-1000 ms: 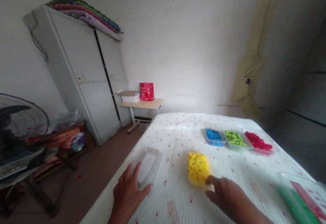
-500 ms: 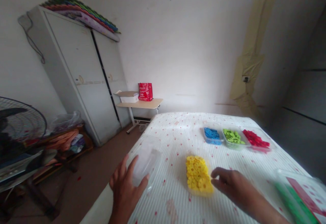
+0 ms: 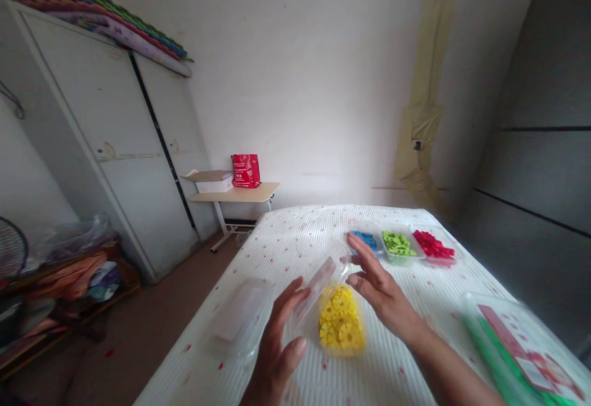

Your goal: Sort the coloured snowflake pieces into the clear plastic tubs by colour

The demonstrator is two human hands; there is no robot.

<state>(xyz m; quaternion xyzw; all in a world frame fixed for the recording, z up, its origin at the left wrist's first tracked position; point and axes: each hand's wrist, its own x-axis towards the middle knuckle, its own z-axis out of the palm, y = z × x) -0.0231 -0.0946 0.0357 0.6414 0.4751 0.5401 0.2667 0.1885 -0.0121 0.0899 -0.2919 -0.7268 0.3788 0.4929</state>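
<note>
A clear plastic lid (image 3: 317, 288) is tilted over the left side of a clear tub of yellow flower-shaped plastic pieces (image 3: 341, 326). My left hand (image 3: 279, 338) holds the lid's near left edge, with its thumb apart below the fingers. At the far right corner of the lid, my right hand (image 3: 381, 289) grips with fingers and thumb. Further left lies a clear lid or stack of lids (image 3: 242, 317), flat on the white table cover (image 3: 258, 258). A tub of blue pieces (image 3: 367, 240) is partly hidden behind my right fingers.
Tubs of lime-green pieces (image 3: 397, 244) and red pieces (image 3: 433, 246) stand at the back right. A lidded box with green contents (image 3: 521, 350) sits at the near right. Beyond the table are a side table (image 3: 258, 192) with a red bag (image 3: 245, 171), and a cabinet (image 3: 106, 129).
A clear lid has been lifted from the left and brought beside the yellow tub. My right hand has moved from the tub's right side up to the lid. The view has turned right.
</note>
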